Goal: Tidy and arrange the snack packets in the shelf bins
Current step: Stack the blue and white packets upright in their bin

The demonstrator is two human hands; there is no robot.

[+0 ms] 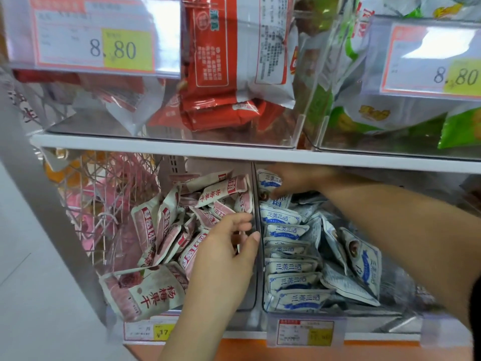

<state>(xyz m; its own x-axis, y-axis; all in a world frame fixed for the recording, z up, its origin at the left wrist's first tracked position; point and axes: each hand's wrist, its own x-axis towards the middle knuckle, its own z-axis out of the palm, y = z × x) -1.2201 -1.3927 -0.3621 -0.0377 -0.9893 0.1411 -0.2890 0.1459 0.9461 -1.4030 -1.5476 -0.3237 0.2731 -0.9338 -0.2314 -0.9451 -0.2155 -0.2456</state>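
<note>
Head view: right hand [296,179] lies on rear white-and-blue foil packets [289,277], grasp unclear; left hand [226,254] loosely spread beside pink-and-white foil packets [156,230].

A white shelf board [234,152] is seen running across the view, met at the left by a grey upright [23,162]. A wire mesh panel [104,201] is set beneath the board at the left. Price labels [93,35] are hung in clear holders on the fronts. An orange base strip [260,351] is seen underneath. A pale floor [28,282] is evenly lit at the left.
</note>
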